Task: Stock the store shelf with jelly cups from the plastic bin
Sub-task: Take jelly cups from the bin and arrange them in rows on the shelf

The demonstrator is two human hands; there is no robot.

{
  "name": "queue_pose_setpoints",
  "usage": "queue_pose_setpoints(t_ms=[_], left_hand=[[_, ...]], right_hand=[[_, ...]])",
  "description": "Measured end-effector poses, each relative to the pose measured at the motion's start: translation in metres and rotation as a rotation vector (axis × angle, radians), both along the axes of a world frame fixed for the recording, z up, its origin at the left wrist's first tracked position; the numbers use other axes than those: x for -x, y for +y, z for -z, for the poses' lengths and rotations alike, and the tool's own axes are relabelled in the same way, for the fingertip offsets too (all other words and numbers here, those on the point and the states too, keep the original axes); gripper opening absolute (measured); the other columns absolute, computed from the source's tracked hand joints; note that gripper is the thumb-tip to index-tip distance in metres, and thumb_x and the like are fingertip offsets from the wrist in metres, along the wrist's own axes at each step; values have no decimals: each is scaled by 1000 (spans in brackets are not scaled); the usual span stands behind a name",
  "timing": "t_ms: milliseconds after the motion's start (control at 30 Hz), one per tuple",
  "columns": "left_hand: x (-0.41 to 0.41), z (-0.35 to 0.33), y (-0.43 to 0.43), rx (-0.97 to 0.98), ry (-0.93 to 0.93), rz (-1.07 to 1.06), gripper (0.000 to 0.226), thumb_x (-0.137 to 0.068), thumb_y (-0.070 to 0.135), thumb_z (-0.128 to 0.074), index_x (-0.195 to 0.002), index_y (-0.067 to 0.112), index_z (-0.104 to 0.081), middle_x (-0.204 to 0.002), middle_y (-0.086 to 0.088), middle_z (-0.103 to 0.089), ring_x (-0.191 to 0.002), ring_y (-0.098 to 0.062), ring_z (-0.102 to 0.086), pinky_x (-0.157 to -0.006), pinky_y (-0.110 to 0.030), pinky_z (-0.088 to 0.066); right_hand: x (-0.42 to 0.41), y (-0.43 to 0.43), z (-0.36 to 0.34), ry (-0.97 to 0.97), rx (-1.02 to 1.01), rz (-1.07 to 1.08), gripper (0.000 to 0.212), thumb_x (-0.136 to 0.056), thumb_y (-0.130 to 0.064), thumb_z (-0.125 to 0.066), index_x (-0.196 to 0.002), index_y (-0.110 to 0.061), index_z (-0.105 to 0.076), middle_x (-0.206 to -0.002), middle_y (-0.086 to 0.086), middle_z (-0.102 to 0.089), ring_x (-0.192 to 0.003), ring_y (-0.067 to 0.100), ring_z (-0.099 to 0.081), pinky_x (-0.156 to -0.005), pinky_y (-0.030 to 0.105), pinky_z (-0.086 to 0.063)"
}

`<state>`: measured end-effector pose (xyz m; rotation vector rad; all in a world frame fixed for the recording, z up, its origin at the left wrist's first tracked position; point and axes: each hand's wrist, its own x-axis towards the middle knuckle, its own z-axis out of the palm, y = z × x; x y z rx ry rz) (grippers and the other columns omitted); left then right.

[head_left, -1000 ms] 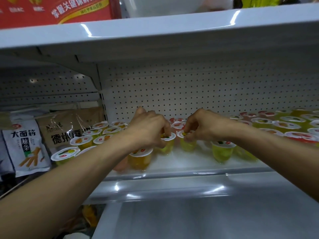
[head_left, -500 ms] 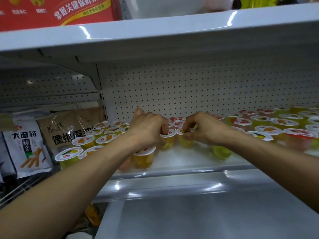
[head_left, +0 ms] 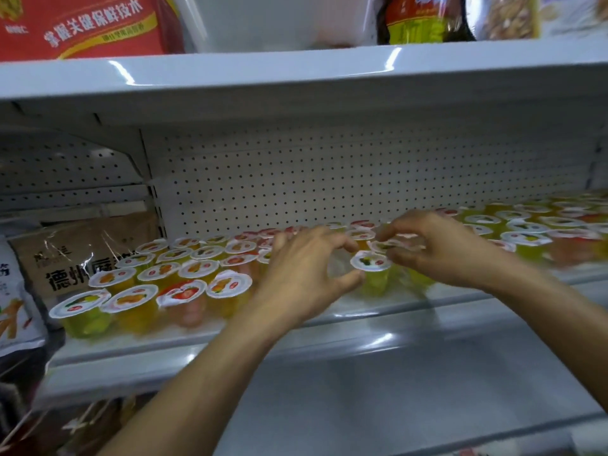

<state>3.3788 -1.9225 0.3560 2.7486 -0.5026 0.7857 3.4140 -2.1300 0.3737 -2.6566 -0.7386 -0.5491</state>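
Several jelly cups with white foil lids fill the white shelf [head_left: 378, 307], in rows at the left [head_left: 184, 292] and at the far right [head_left: 526, 238]. A green jelly cup [head_left: 371, 263] stands between my hands. My left hand [head_left: 304, 274] is curved in a loose C just left of it, thumb tip near the cup's side and the other fingers off it. My right hand [head_left: 441, 251] reaches in from the right. Its forefinger and thumb pinch the lid rim of another jelly cup [head_left: 393, 245] just behind the green one. That cup is blurred.
A white plastic bin [head_left: 279, 21] sits on the upper shelf between a red box [head_left: 82, 24] and a dark bottle [head_left: 424, 18]. Brown and white snack bags [head_left: 85, 255] fill the bay at the left. A perforated back panel [head_left: 329, 179] closes the shelf. A lower shelf [head_left: 411, 390] juts out below.
My left hand has let go of its cup and its fingers have spread. Both hands have shifted slightly right along the shelf; the view has swung left, showing more cups there.
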Motion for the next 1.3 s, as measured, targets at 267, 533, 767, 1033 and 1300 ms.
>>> queue_pose_setpoints(t_ms=[267, 533, 767, 1033, 1300], left_hand=[[-16, 44, -52, 202, -46, -118, 47, -72, 54, -76, -108, 34, -53, -115, 17, -48, -100, -11, -58, -86, -27, -32], [-4, 40, -48, 255, -76, -177, 33, -74, 35, -78, -99, 28, -57, -110, 10, -53, -98, -16, -56, -88, -32, -43], [16, 32, -20, -54, -225, -416, 35, -73, 51, -70, -102, 33, -62, -109, 14, -64, -110, -17, -51, -84, -34, -24], [27, 32, 22, -158, -282, -520, 40, -58, 54, -81, -90, 35, -69, -101, 13, -69, -111, -20, -49, -86, -37, -20], [40, 28, 61, -75, -146, -490, 69, -68, 67, -70, -129, 45, -47, -138, 21, -46, -133, -8, -29, -97, -31, -10]], right_hand=[[0, -38, 43, -175, 136, 230, 48, -88, -46, -59, -134, -34, -49, -132, 2, -48, -118, 25, -46, -93, 33, -39], [-6, -40, 48, -80, -91, 60, 36, -83, -33, -68, -118, -28, -61, -121, 3, -51, -92, 27, -60, -80, 39, -50], [1, -10, 58, -103, -218, -136, 32, -81, -27, -72, -112, -25, -66, -109, 0, -54, -87, 20, -55, -82, 36, -47], [-1, 40, 63, -68, -297, -233, 32, -82, -28, -72, -111, -24, -60, -109, -5, -53, -82, 8, -48, -80, 35, -49], [-3, 63, 66, -40, -368, -254, 30, -81, -25, -74, -109, -26, -62, -110, -3, -53, -77, 11, -56, -80, 34, -50]])
